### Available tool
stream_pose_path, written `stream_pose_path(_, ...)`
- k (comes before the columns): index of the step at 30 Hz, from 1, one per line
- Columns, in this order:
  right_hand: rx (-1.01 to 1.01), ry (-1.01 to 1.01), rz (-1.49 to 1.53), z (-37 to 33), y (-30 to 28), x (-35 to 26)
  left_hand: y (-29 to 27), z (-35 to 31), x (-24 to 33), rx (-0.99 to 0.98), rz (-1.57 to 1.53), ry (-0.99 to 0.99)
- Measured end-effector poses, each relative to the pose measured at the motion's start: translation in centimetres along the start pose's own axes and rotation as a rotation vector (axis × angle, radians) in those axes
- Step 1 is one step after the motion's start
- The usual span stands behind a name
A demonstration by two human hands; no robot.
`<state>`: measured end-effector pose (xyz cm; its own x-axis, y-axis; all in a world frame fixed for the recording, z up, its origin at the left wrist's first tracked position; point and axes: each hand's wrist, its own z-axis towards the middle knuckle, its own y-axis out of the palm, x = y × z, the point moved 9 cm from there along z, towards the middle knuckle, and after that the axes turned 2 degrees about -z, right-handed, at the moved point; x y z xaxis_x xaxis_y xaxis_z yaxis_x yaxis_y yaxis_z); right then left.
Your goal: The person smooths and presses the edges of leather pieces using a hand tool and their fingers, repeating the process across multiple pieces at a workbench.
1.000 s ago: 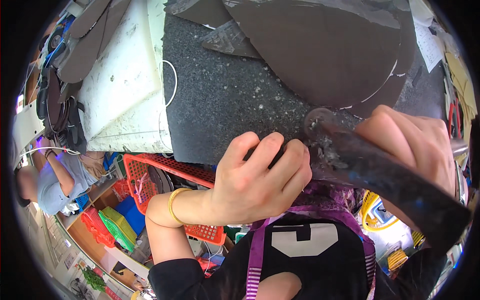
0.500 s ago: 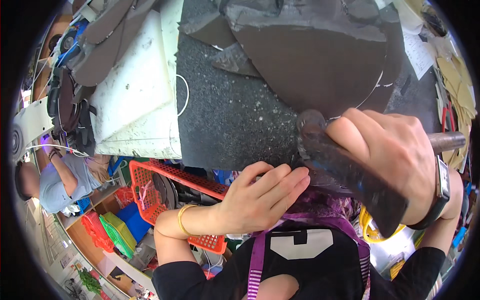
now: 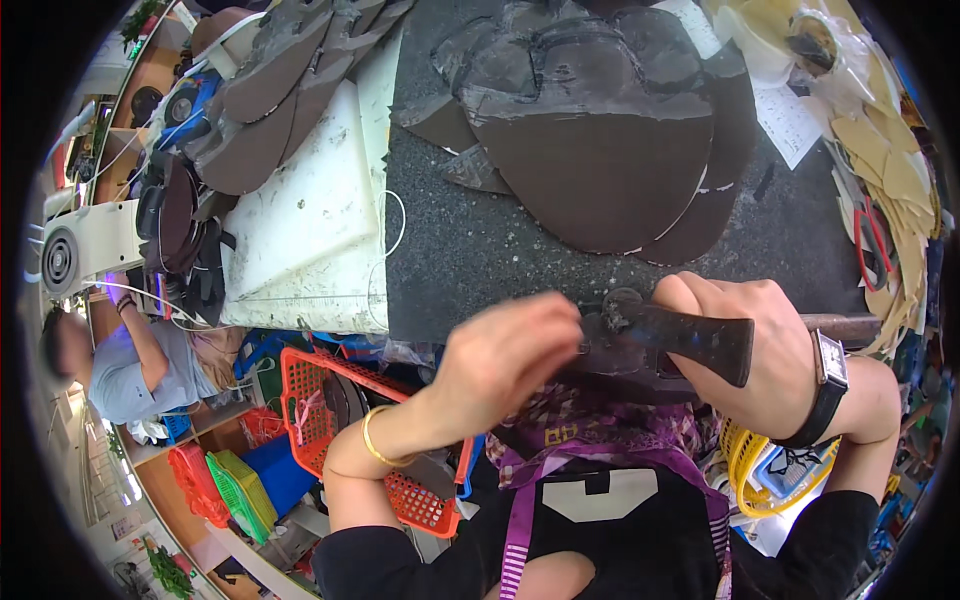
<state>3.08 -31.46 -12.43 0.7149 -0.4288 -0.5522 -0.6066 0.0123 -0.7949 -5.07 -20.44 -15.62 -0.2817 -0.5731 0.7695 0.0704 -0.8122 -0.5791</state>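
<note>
**Bench entry: dark mat, two hands on one tool**

Workshop bench, seen from above: I log a black speckled cutting mat (image 3: 480, 250) over most of it, with a white slab (image 3: 300, 210) alongside to its left.

- Right hand (image 3: 770, 350): one, wrist-watch on it, fingers closed round a dark metal tool (image 3: 665, 345). I judge it a hammer-like head, but its exact kind I cannot tell.
- Tool axis: runs left to right along the mat's near edge; its handle (image 3: 840, 325) sticks out to the right past the hand.
- Left hand (image 3: 510, 350): one, gold bangle at the wrist, fingers bent and pinched together, tips touching the tool's left end. Whether it grips anything small there I cannot tell.
- Relation that matters: the tool lies directly right of the left hand, inside the right hand; the right hand is the nearer one, already on it.
- Dark brown curved cut pieces (image 3: 610, 170): a stack, at least three overlapping, farther up the mat, apart from both hands.
- Orange plastic basket (image 3: 340, 410): one, below the bench edge at left.
- Other person (image 3: 130, 360): one, seated far left, not at this mat.
</note>
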Motion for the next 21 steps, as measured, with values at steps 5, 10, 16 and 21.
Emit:
stream_pose_path(5, 0.087, 0.015, 0.035, -0.1, -0.1, 0.1, 0.2, 1.9, -2.2, -0.062, 0.057, -0.106)
stream_pose_path(10, 0.08, 0.035, -0.047, 0.1, 0.0, -0.3, 0.8, 0.0, 0.4, -0.049, 0.214, 0.231)
stream_pose_path(16, 0.026, 0.017, -0.111, 1.1, -0.3, -1.0, 1.9, -2.3, 2.2, -0.165, 0.452, 0.339)
stream_pose_path(21, 0.138, -0.235, -0.178, 1.8, -1.5, -3.4, 1.4, -1.6, 2.8, -0.159, 0.507, 0.324)
